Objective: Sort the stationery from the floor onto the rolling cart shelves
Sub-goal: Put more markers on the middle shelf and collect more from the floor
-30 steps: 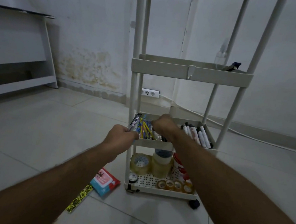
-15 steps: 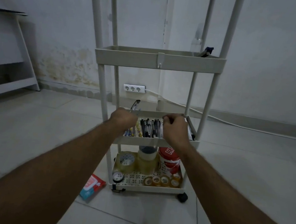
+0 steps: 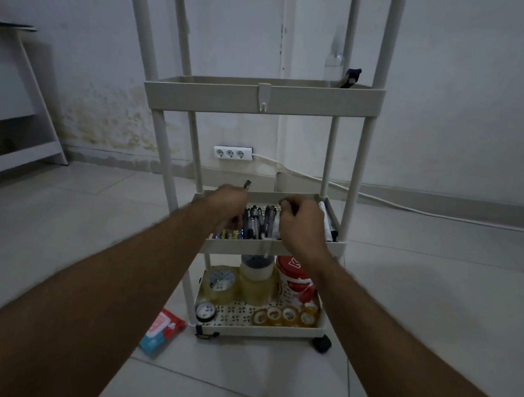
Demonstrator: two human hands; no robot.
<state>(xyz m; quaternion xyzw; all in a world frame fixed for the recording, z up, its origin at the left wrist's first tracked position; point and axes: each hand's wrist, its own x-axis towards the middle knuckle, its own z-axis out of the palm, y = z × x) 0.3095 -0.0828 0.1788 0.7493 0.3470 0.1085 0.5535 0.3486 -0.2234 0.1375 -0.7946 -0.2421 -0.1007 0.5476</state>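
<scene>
Room: pale tiled floor point(image 3: 55, 241), stained wall behind
Cart: rolling cart point(image 3: 264, 101); middle shelf point(image 3: 268, 247) full of pens point(image 3: 256, 222), bottom shelf holds tape rolls point(image 3: 280, 316)
Left hand: left hand point(image 3: 226, 206) fisted round a pen point(image 3: 245, 185) over the middle shelf; long axis steep, tip up and away
Right hand: right hand point(image 3: 300, 223) curled; contents untellable
Progress: apparently late; red-and-blue packet point(image 3: 161, 333) on the floor remains
</scene>
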